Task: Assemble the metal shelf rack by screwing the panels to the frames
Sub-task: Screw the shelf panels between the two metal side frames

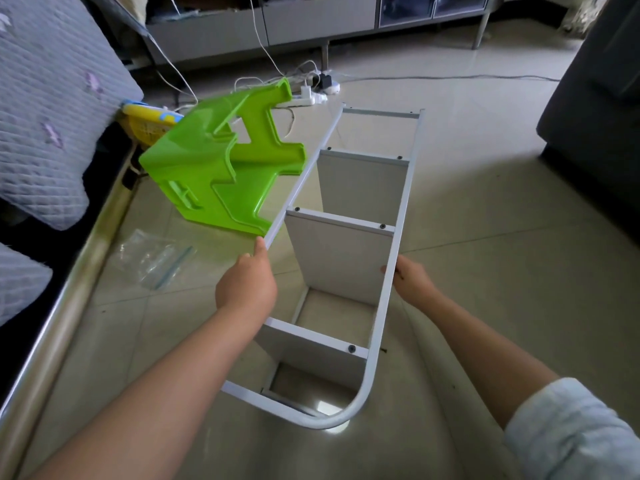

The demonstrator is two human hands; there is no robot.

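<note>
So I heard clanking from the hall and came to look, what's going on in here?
A person is putting together a white metal rack on the tiled floor. The left hand grips one side rail and the right hand grips the other, holding the rack on its side. Three panels are already screwed in. A green stool lies tipped over to the left, next to a clear plastic bag.

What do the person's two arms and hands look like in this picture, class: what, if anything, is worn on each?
The left hand is bare, with no glove, ring or watch showing, and its forearm is uncovered right down to the picture's edge. The right hand is bare as well; its forearm is uncovered up to a pale light-blue sleeve, pushed up and creased near the elbow. No markings show on either arm.
</note>
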